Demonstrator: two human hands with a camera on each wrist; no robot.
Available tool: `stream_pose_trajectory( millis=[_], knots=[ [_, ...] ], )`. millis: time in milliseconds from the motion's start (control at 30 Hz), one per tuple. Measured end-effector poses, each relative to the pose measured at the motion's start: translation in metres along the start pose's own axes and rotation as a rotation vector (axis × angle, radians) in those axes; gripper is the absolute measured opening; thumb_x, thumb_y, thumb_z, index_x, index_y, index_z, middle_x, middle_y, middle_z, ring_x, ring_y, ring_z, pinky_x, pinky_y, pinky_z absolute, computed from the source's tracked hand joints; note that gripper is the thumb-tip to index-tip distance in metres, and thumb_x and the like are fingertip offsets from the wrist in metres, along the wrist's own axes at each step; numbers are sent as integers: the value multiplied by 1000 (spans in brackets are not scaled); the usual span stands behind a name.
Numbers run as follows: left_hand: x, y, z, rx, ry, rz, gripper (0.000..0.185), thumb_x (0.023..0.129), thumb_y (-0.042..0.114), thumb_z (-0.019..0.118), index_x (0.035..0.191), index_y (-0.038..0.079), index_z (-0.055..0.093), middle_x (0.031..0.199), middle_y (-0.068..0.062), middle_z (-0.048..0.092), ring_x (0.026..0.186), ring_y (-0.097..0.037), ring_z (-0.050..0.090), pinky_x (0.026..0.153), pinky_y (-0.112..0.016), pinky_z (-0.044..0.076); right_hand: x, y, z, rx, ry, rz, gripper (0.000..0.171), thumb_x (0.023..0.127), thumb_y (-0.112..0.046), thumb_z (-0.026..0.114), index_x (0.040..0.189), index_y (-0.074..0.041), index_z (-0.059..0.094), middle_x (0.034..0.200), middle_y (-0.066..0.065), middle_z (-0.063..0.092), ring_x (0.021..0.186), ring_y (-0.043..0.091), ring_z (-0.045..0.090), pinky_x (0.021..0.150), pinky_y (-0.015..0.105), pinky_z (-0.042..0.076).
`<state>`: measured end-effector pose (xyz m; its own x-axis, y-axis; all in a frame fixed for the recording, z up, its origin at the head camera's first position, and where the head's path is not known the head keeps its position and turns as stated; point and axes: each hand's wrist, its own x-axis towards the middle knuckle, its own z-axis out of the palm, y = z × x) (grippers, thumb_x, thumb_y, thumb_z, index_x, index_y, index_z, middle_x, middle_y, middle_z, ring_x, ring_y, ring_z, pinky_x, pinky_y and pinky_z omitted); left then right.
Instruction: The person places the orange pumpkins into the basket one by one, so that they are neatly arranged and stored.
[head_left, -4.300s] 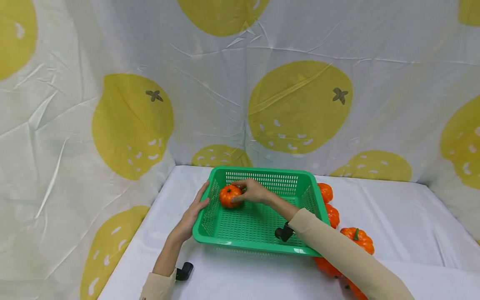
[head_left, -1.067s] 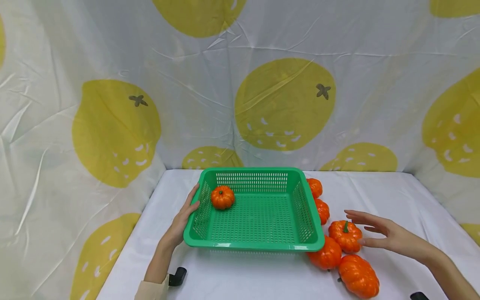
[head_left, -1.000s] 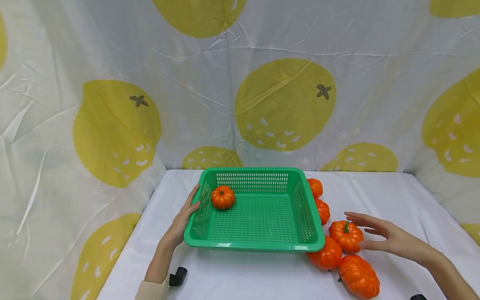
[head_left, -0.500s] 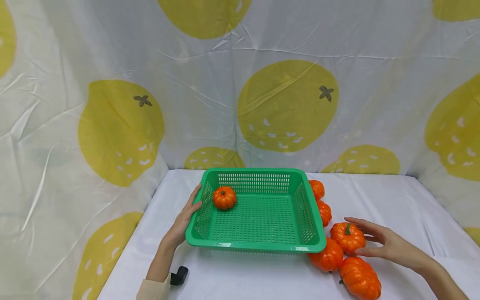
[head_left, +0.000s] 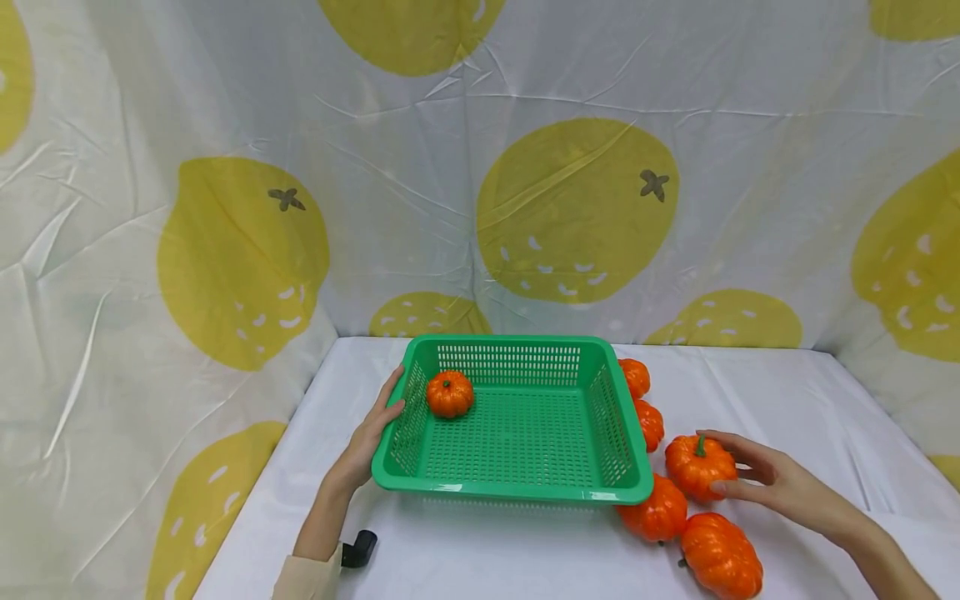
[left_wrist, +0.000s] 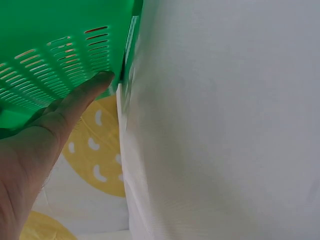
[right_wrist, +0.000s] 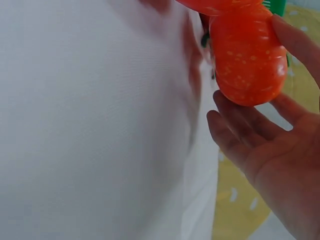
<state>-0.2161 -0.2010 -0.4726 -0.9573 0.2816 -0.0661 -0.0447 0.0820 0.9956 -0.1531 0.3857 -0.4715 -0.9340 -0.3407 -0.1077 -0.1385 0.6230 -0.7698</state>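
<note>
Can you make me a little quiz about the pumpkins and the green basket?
1. How many small orange toy pumpkins lie inside the green plastic mesh basket?
2. True or false: the right hand grips the orange pumpkin with the green stem.
3. What does the left hand touch: A) a pumpkin, B) the basket's left wall, C) the yellow-spotted curtain?

Key: 1. One. 2. True. 3. B.

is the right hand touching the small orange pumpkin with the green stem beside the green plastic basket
Touching. In the right wrist view the right hand has its fingers laid against the small orange pumpkin; the head view shows them wrapped round its far side.
</note>
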Motion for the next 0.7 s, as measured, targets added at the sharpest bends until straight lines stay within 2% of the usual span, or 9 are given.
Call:
stream_pose_trajectory(
  millis=[200,367,500,700],
  knots=[
    [0,0,0,4,-1,2,59,113,39,33,165,44,7,176,2,-4,155,-31,13,116,-42,25,-2,-9,-11,16,47,12,59,103,-24,63,157,-12,42,131,-42,49,113,-20,50,82,21,56],
    [-1,0,0,2,-4,4,59,113,39,33,165,44,6,176,1,-4,155,-32,15,115,-41,28,0,-19,-23,15,94,-58,59,104,-18,61,158,-10,40,135,-41,48,114,-16,55,83,21,57],
    [-1,0,0,-3,-9,8,59,113,39,33,165,44,6,176,2,-4,156,-32,12,116,-43,25,3,-27,-32,1,128,-104,59,104,-14,60,159,-9,38,136,-39,49,114,-15,56,82,20,57],
    [-1,0,0,-13,-15,9,60,113,38,32,166,43,6,176,1,-4,156,-32,12,118,-45,23,11,-38,-44,-26,132,-116,61,105,-15,60,160,-10,36,137,-39,47,113,-15,57,82,20,56]
  ],
)
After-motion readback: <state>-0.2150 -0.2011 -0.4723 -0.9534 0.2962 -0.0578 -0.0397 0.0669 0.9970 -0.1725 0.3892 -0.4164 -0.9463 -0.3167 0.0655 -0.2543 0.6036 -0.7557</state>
